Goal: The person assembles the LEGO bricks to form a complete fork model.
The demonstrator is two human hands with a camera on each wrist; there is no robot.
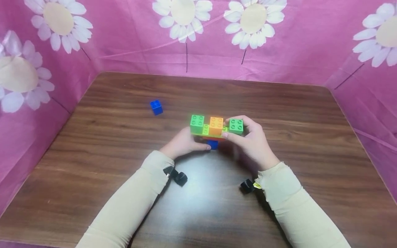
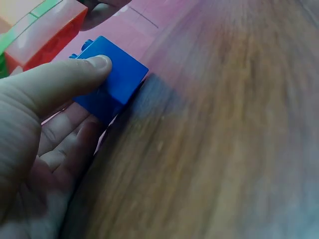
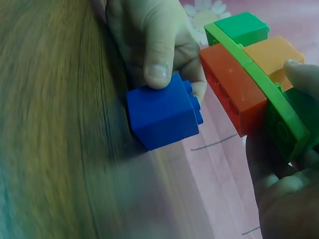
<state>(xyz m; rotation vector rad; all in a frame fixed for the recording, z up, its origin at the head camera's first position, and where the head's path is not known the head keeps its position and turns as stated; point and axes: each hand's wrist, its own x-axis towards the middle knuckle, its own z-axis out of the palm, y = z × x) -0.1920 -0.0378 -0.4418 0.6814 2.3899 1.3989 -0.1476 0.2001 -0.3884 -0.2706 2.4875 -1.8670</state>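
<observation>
My left hand (image 1: pixel 183 142) pinches a blue toy brick (image 3: pixel 162 112) close over the tabletop, with the thumb pressed on one side and the studs facing the other bricks. My right hand (image 1: pixel 253 140) grips a built piece by its right end. Its base is a long lime-green strip (image 3: pixel 246 62) bearing a green brick (image 1: pixel 196 124), an orange brick (image 1: pixel 216 125) and another green brick (image 1: pixel 236 126). Beneath the strip sits a red brick (image 3: pixel 237 87). In the right wrist view a gap shows between the red brick and the blue one.
A second blue brick (image 1: pixel 156 107) stands by itself on the wooden table (image 1: pixel 124 89), to the left and farther back. Pink cloth (image 1: pixel 139 48) with white flowers hangs round the table's back and sides. Small black wrist cameras (image 1: pixel 181 178) hang at both cuffs.
</observation>
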